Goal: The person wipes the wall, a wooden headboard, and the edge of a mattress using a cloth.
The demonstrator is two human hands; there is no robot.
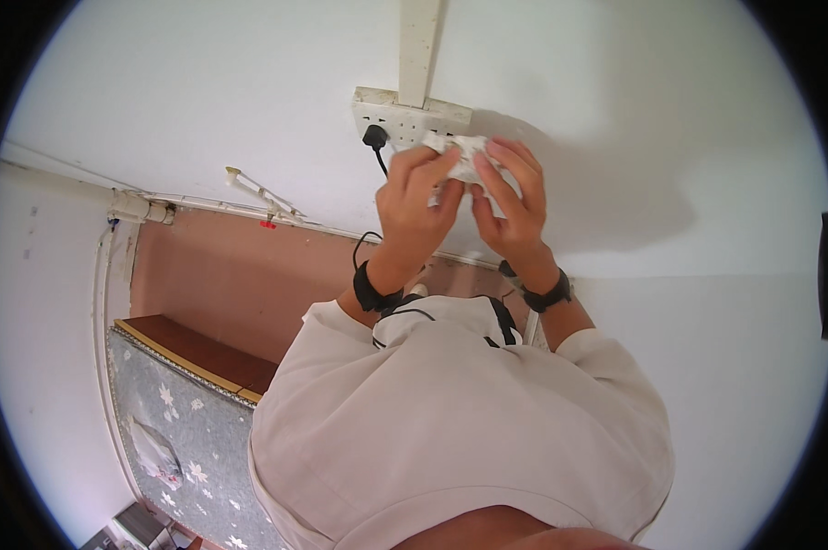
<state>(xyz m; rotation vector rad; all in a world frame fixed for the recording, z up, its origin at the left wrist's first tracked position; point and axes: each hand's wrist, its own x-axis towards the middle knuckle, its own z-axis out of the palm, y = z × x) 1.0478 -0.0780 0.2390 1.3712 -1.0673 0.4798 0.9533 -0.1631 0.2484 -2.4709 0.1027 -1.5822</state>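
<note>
Both my hands are raised in front of the wall socket panel (414,124), at its right end. Between them they hold a crumpled white cloth or tissue (470,157). My left hand (420,196) grips its left side with thumb and fingers, and my right hand (513,196) pinches its right side. A black plug (374,136) sits in the left part of the panel, its cord hanging down behind my left hand. The right lower part of the panel is hidden by the cloth and fingers. Whether the cloth touches the panel, I cannot tell.
A cable trunking (417,51) runs up the wall from the panel. Left of my hands, a white pipe (266,196) with a red valve handle (268,225) stands out from the wall. A table with a grey floral cover (201,440) bears a plastic bag (154,454) at lower left.
</note>
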